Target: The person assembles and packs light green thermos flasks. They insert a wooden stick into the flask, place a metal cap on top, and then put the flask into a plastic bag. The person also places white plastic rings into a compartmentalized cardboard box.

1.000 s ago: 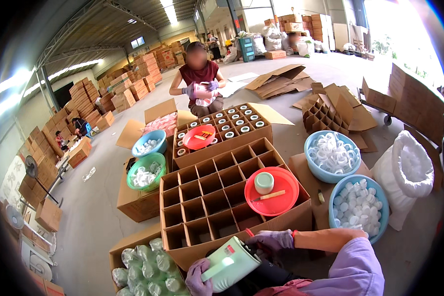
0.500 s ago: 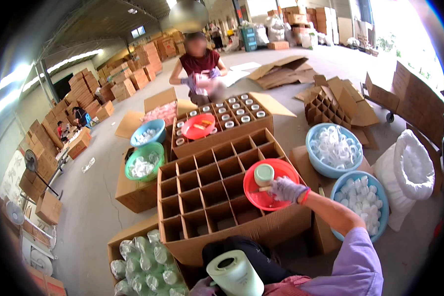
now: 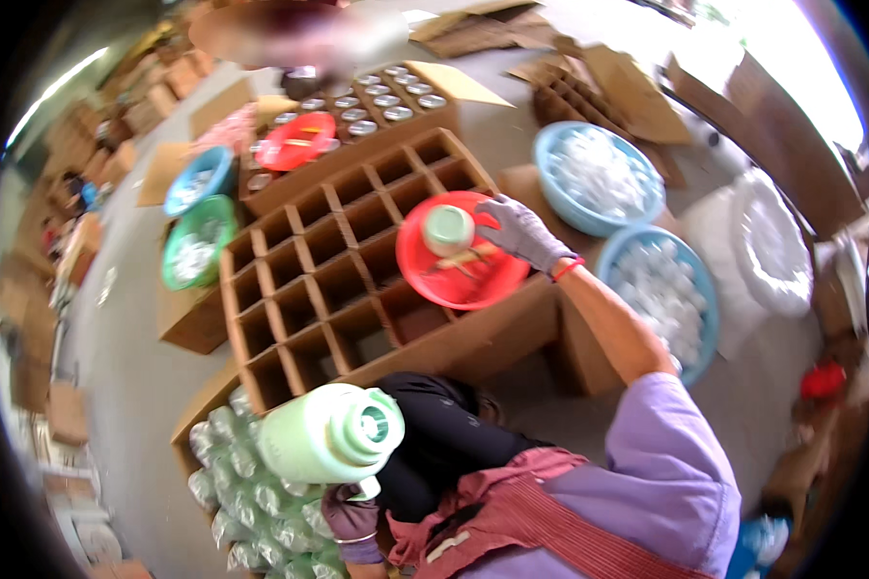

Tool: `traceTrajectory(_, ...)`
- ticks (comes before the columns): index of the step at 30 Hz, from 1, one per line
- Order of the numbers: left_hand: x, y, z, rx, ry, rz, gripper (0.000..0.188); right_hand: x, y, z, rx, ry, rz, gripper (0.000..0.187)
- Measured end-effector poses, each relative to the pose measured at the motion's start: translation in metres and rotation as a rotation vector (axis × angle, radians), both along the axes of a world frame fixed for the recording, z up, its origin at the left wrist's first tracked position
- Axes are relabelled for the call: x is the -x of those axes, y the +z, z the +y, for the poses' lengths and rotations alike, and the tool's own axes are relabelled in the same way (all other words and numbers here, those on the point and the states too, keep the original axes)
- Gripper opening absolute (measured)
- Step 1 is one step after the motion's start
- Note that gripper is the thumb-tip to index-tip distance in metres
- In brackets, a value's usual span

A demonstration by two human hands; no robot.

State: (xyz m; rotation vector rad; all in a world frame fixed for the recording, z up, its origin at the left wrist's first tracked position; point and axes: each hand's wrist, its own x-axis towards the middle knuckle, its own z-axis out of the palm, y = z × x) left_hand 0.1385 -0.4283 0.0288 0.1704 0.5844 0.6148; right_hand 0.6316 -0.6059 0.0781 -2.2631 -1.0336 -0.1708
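A brown divided box (image 3: 512,323) fills the middle of the view, most of its square compartments bare. Behind it stands a carton of jars (image 3: 386,145), partly covered by a red dish. To the right, a white sack (image 3: 724,261) slumps beside two light-blue basins, the farther one (image 3: 550,183) heaped with clear-white rings, the nearer one (image 3: 702,309) with small white pieces. At lower left, plastic-wrapped green items (image 3: 261,482) crowd another carton. A red basin (image 3: 454,289) sits on the divided box's right end. The pale green flask (image 3: 323,434) is tilted over the box's near left corner, its round mouth facing right. The gloved left hand (image 3: 352,521) is below it, grip closed on the handle. The gloved right hand (image 3: 519,234) hovers over the red basin's edge, grip slightly parted and seemingly empty, just beside a green cup (image 3: 448,230). Near the cup lies a blurred wooden-handled tool (image 3: 468,257).
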Motion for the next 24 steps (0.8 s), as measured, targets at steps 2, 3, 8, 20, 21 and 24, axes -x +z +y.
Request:
traceTrajectory(2,-0.005,0.002,-0.011,0.063,-0.014,-0.038,0.026,0.011,-0.008,-0.061,-0.025,-0.132,-0.092,0.034)
traceTrajectory(3,0.000,-0.009,-0.008,-0.079,-0.021,0.202,0.026,0.011,-0.012,-0.084,0.053,-0.295,-0.142,0.034)
traceTrajectory(8,-0.013,-0.013,-0.014,0.005,-0.029,-0.018,0.042,0.006,-0.065,-0.248,0.458,-0.891,-0.185,0.035)
traceTrajectory(20,-0.016,-0.019,-0.025,0.193,-0.167,-0.274,0.036,-0.012,-0.150,-0.297,0.918,-0.563,0.503,0.040)
traceTrajectory(21,-0.013,-0.020,-0.025,0.202,-0.164,-0.281,0.036,0.009,-0.143,-0.293,0.904,-0.619,0.371,0.045)
traceTrajectory(24,-0.016,-0.020,-0.032,0.175,-0.183,-0.337,0.035,0.016,-0.145,-0.305,0.923,-0.765,0.232,0.043)
